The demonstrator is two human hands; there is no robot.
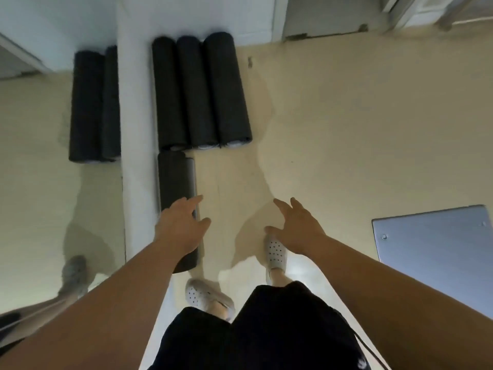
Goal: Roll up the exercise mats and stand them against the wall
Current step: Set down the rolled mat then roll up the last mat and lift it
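Observation:
A rolled black mat (176,182) stands against the white wall strip (136,129) right in front of me. My left hand (184,225) is at its near end with the fingers spread and fairly straight; whether it touches the roll I cannot tell. Over the bare floor to the right, my right hand (296,228) hovers with fingers spread, holding nothing. Beyond, three more rolled black mats (197,94) stand side by side along the same wall.
A mirror (53,156) to the left of the wall strip reflects two mat rolls and my leg. A grey metal plate (437,241) lies on the beige floor (346,129) at the right. A door frame (280,20) is at the far end. My feet wear white perforated clogs (276,252).

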